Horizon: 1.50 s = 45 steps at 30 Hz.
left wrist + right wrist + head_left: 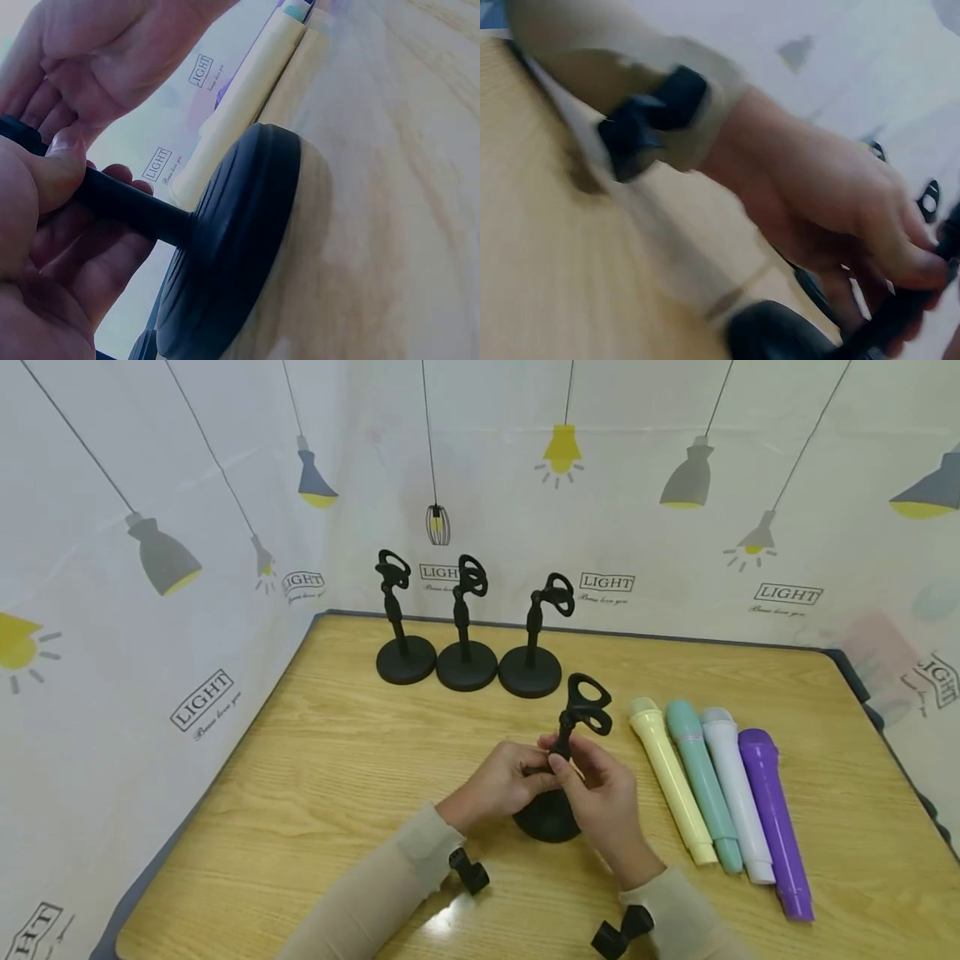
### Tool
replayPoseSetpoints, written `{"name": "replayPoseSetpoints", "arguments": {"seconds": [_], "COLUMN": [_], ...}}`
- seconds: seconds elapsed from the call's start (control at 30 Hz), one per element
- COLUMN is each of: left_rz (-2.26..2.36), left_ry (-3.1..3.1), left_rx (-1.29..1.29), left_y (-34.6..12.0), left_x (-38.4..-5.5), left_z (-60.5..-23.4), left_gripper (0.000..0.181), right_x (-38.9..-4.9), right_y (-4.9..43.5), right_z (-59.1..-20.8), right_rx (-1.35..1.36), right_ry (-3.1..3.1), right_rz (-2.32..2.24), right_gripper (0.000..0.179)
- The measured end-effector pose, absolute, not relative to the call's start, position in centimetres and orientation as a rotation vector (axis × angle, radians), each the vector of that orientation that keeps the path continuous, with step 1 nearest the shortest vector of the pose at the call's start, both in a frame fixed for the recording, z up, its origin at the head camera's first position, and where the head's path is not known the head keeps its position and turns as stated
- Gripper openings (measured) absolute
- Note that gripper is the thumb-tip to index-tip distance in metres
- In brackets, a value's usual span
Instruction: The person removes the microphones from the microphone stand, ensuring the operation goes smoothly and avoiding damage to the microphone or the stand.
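Observation:
A black desktop microphone stand (550, 818) with a round base and a clip on top stands upright on the table in front of me. My left hand (504, 781) grips its pole from the left, the thumb and fingers curled round it in the left wrist view. Slightly higher, my right hand (609, 797) pinches the stand near the collar below the clip. In the left wrist view the round base (232, 240) sits on the wood. In the right wrist view, blurred, my right hand (832, 199) holds the dark pole.
Three more black microphone stands (466, 667) line the table's back edge. To the right lie several microphones side by side: yellow (672, 781), mint green (703, 785), white (737, 793) and purple (776, 822). A printed white curtain (510, 468) hangs behind the wooden table (337, 760).

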<state>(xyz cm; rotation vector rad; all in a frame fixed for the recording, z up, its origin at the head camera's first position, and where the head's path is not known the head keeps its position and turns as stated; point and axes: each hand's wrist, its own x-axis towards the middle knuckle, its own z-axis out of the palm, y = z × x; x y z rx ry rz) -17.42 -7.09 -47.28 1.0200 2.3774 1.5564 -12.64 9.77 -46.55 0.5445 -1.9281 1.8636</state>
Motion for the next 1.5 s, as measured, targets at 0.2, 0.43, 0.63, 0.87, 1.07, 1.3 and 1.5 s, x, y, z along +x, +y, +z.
{"name": "replayPoseSetpoints", "arguments": {"seconds": [0.2, 0.43, 0.63, 0.87, 1.07, 1.3, 1.5], "left_rz": [1.595, 1.539, 1.535, 1.552, 1.551, 1.549, 1.559], "left_ry": [2.394, 2.402, 2.364, 2.320, 2.349, 2.358, 2.335], "left_rx": [1.022, 1.067, 1.073, 1.018, 1.018, 1.029, 0.983], "left_y": [-6.9, -7.0, -7.1, -7.2, -7.4, -7.4, -7.4], "left_x": [-17.2, -17.4, -17.7, -17.7, -17.8, -17.6, -17.5], "left_z": [-47.6, -47.3, -47.2, -47.5, -47.6, -47.4, -47.4], "left_gripper": [0.014, 0.019, 0.021, 0.013, 0.014, 0.015, 0.018], "right_x": [-12.0, -12.3, -13.1, -12.8, -12.2, -11.8, -12.3], "right_y": [8.1, 8.2, 10.0, 11.0, 9.6, 8.4, 9.6], "right_z": [-46.4, -46.2, -45.9, -45.7, -45.1, -44.7, -45.1], "right_rx": [0.386, 0.455, 0.666, 0.656, 0.434, 0.317, 0.422], "right_ry": [-1.903, -1.903, -2.024, -2.107, -1.993, -1.931, -1.937], "right_rz": [1.640, 1.572, 1.762, 1.848, 1.882, 1.911, 1.904], "right_gripper": [0.033, 0.033, 0.030, 0.040, 0.040, 0.025, 0.029]}}
